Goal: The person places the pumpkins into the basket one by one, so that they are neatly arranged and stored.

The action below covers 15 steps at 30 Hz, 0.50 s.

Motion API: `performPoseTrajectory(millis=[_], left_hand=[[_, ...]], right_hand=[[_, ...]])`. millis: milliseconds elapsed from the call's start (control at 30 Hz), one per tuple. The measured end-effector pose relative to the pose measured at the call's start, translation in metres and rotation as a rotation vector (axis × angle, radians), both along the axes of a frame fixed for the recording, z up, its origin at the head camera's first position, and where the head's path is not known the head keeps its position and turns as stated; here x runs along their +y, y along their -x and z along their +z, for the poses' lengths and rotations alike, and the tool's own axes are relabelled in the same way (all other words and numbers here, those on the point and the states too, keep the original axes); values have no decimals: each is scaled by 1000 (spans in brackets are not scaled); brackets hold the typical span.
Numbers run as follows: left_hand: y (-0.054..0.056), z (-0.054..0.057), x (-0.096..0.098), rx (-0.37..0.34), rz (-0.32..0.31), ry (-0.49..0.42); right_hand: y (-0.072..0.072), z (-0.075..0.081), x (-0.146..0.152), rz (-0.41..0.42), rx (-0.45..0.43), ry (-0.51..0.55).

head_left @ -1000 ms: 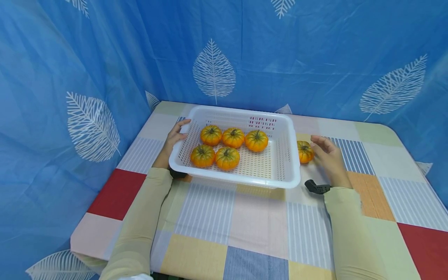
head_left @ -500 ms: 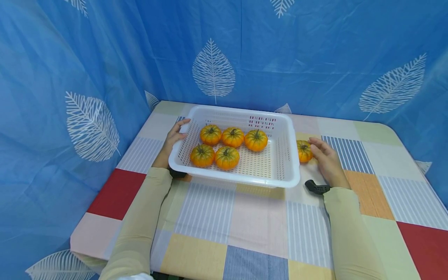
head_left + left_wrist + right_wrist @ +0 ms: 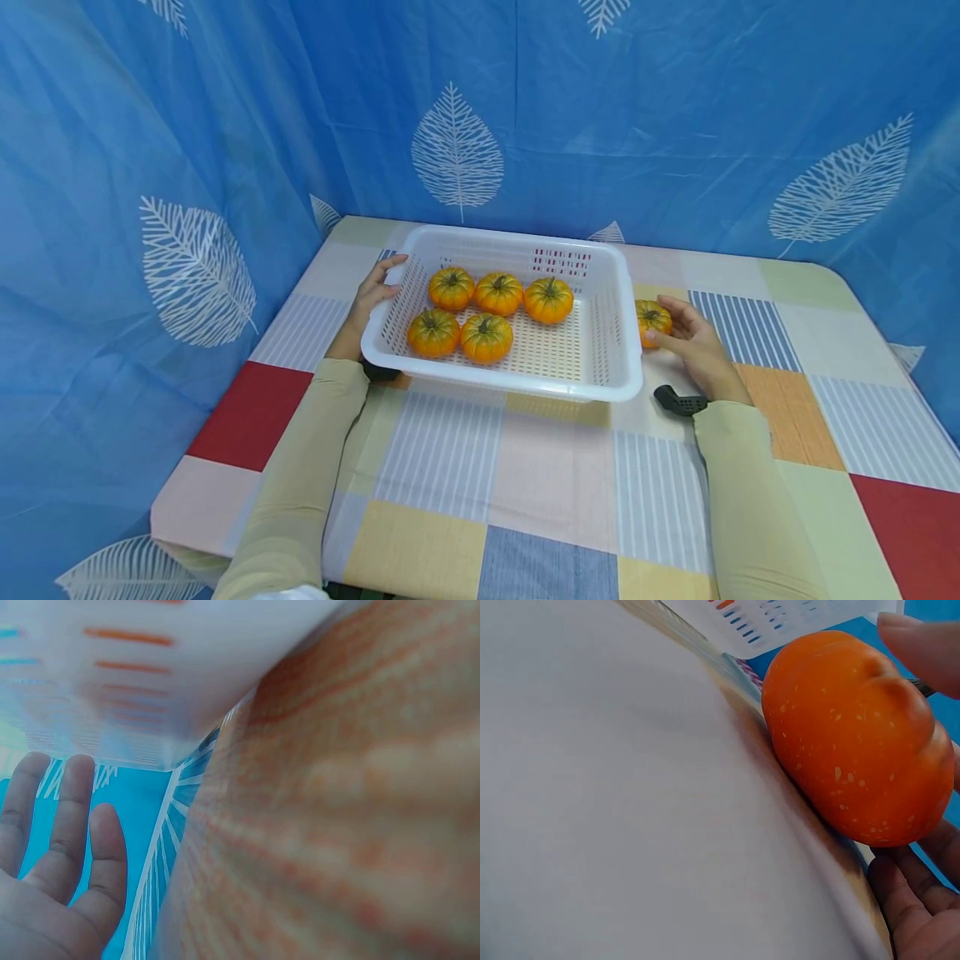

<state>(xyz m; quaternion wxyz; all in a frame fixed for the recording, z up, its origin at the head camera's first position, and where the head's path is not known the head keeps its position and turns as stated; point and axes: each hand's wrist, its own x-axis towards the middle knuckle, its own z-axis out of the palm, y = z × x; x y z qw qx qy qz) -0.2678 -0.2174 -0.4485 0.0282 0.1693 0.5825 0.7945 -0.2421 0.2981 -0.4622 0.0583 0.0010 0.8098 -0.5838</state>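
Note:
A white plastic basket (image 3: 491,388) with slotted walls stands on the table, holding several small orange pumpkins (image 3: 487,339) in two rows. My left hand (image 3: 366,302) is at its left end, fingertips at the rim; in the left wrist view the fingers (image 3: 72,799) look straight beside the basket wall (image 3: 135,682). Just right of the basket another small pumpkin (image 3: 652,323) sits on the cloth. My right hand (image 3: 699,350) holds it from the right, thumb on the near side and fingers behind. In the right wrist view this pumpkin (image 3: 847,742) lies between thumb and fingers.
A patchwork checked tablecloth (image 3: 555,492) covers the table. Blue curtains (image 3: 675,125) with white leaf prints hang behind and to the left. A black wrist-worn device (image 3: 680,402) sits at the right wrist.
My right hand has moved slightly left onto the pumpkin beside the basket, and its thumb has come round the near side. The left hand and the basket have stayed put.

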Motion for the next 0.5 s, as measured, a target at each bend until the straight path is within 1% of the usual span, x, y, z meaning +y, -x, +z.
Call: performPoseTrajectory(millis=[133, 267, 400, 500], left_hand=[[1, 0, 0, 3, -4, -16], [1, 0, 0, 11, -7, -34], [1, 0, 0, 18, -14, -35], [0, 1, -1, 8, -9, -26]], right_hand=[[0, 2, -1, 5, -15, 4], [-1, 1, -1, 20, -3, -4], [0, -1, -2, 23, 13, -24], [-1, -1, -2, 18, 13, -29]])
